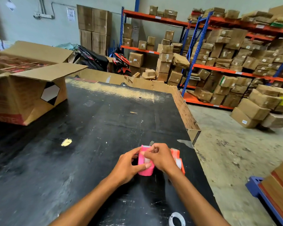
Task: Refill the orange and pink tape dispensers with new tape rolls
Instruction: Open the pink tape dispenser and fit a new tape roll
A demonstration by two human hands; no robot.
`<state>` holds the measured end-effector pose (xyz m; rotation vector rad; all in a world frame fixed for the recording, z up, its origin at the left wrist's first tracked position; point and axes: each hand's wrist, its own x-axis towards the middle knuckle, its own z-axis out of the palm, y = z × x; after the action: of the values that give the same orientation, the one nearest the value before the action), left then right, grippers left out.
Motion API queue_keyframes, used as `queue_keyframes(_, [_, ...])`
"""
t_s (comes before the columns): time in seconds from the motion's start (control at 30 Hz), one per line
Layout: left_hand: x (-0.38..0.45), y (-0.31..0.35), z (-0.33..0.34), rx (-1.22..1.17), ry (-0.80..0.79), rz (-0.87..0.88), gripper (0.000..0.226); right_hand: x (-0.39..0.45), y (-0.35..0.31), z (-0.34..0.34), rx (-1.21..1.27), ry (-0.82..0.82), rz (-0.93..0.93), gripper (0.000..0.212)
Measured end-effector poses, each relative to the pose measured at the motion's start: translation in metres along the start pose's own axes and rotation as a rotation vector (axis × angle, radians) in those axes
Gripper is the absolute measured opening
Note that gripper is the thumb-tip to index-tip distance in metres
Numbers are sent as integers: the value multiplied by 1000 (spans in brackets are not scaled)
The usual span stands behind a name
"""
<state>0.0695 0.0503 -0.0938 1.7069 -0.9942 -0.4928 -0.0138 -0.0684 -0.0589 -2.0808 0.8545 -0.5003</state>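
The pink tape dispenser (145, 167) stands on the black table (88, 136) near its right edge. My left hand (129, 167) grips its left side, thumb across the front. My right hand (160, 157) covers its top, fingers pinched at the tape near the serrated blade. Just to the right, partly hidden behind my right hand, sits the orange tape dispenser (178, 159) with a clear tape roll inside. A ring-shaped tape roll or core (176, 219) lies flat on the table by my right forearm.
A large open cardboard box (28, 88) stands at the table's left. A cardboard sheet (183, 108) lines the table's far and right edges. Shelving stacked with cartons (227, 59) fills the background. A blue pallet with boards (276, 190) is at the lower right.
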Motion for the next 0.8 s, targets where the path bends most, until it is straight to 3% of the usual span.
queue_keyframes(0.07, [0, 1, 0, -5, 4, -6, 55, 2, 3, 1, 122, -38, 51, 25])
queue_keyframes(0.27, [0, 0, 0, -6, -5, -10, 66, -2, 2, 7, 45, -2, 2, 20])
queue_keyframes(0.4, [2, -3, 0, -7, -9, -18, 68, -4, 10, -1, 107, -36, -31, 37])
queue_keyframes(0.5, [1, 0, -1, -44, -18, -25, 68, 0, 12, -9, 65, -90, -52, 22])
queue_keyframes(0.67, [1, 1, -2, -85, -28, -31, 66, 1, 12, -21, -18, -272, -52, 26])
queue_keyframes(0.8, [2, 0, -1, -82, -19, -37, 71, 8, 10, -19, 31, -195, -139, 11])
